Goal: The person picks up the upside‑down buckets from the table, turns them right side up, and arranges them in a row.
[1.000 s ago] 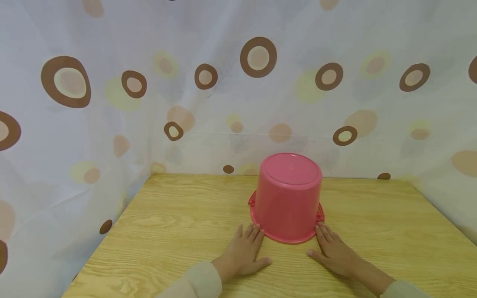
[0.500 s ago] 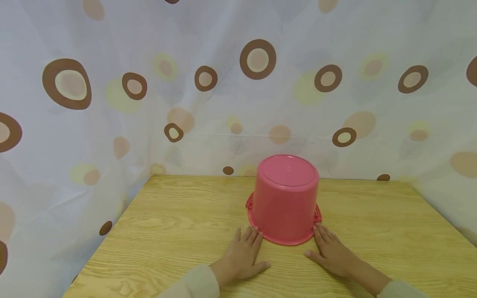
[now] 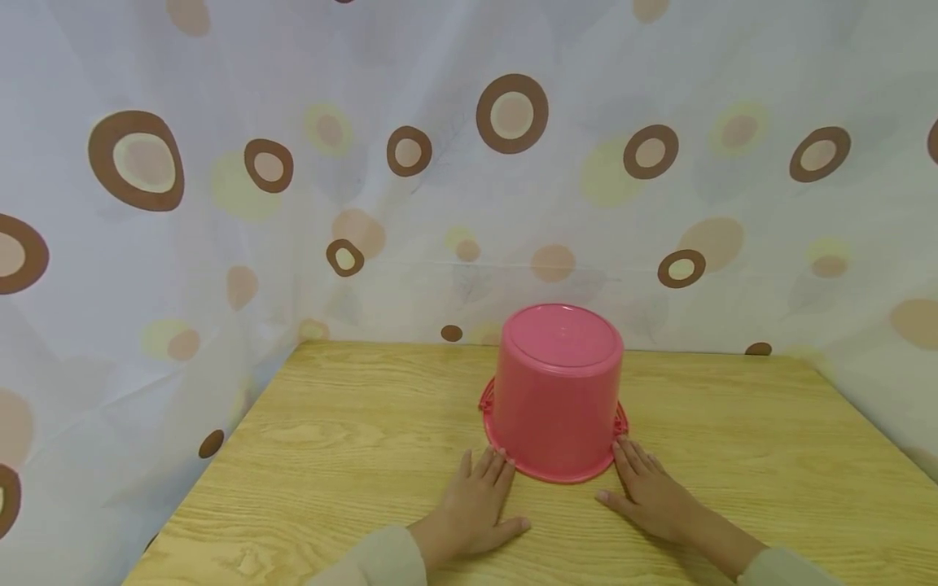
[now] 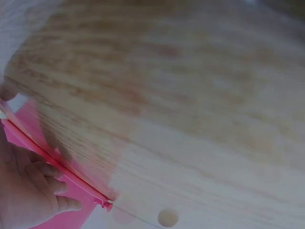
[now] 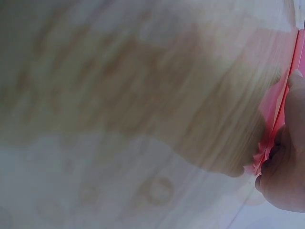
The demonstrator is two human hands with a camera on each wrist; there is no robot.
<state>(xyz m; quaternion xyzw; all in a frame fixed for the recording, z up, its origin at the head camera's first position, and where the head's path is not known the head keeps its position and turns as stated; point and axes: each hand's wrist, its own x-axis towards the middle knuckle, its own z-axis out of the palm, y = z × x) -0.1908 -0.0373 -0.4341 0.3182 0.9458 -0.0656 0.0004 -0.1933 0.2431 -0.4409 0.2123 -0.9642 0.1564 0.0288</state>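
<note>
A pink plastic bucket stands upside down on the wooden table, its base facing up and its handle lying around the rim. My left hand rests on the table at the bucket's near left, fingers straight, with fingertips at the rim. On the near right, my right hand lies in the same way, straight fingertips at the rim and thumb spread inward. The left wrist view shows the palm side of the left hand beside the bucket's rim. At the edge of the right wrist view, the right hand is partly cut off.
A white curtain with brown and yellow round patterns hangs behind the table and along both sides. Bare wood surface extends left and right of the bucket. Nothing else stands on the table in view.
The bucket has shifted slightly to the left and a touch nearer, and both hands have moved left along with it. The fingers stay straight throughout.
</note>
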